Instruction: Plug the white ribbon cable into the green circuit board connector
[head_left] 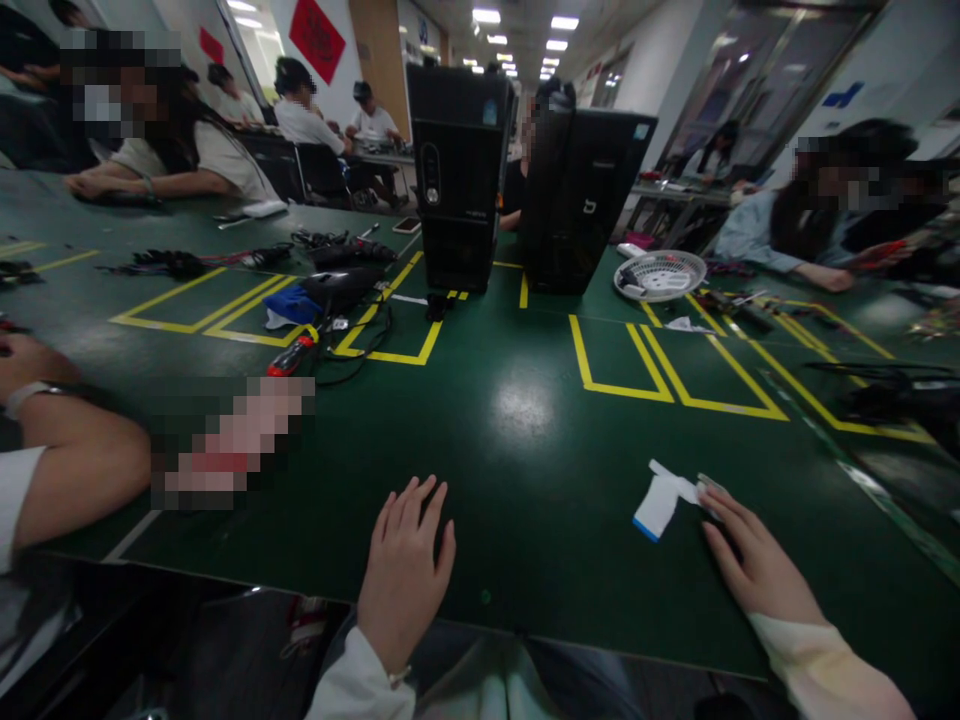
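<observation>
A white flat ribbon cable (658,505), folded and with a blue strip at one end, lies on the green table (510,470). My right hand (757,555) has its fingertips on the cable's other end, with a small light-coloured piece showing beside the index finger. How firmly the fingers grip is partly hidden. My left hand (405,565) rests palm down near the table's front edge, its fingers spread and holding nothing. Bare tabletop lies between the two hands.
Two black computer towers (461,180) (589,200) stand ahead. A white basket (660,275) sits right of them. At left lie a red-and-black screwdriver (292,355), a blue item (294,305) and cables (337,250). A neighbour's arm (82,450) rests at the left edge.
</observation>
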